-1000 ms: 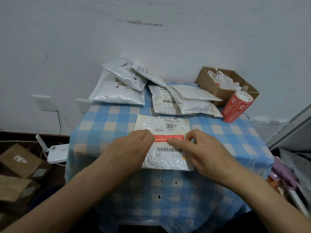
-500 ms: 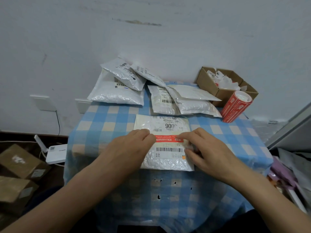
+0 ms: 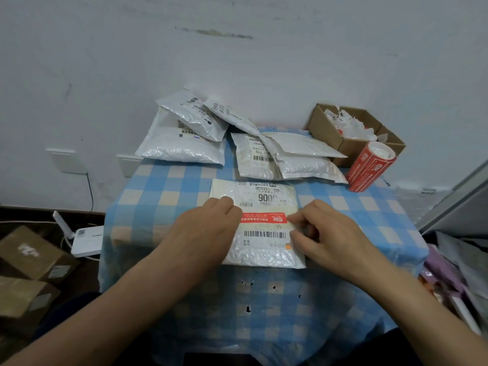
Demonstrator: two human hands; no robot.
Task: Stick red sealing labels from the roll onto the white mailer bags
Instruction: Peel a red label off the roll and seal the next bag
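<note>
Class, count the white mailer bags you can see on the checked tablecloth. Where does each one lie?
7: one under both hands; three stacked back left; three overlapping back centre. Others may hide beneath those piles.

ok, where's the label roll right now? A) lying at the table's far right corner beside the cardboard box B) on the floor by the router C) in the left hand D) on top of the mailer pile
A: the red label roll lies tilted on the checked tablecloth beside the cardboard box; both hands are on the front mailer bag.
</note>
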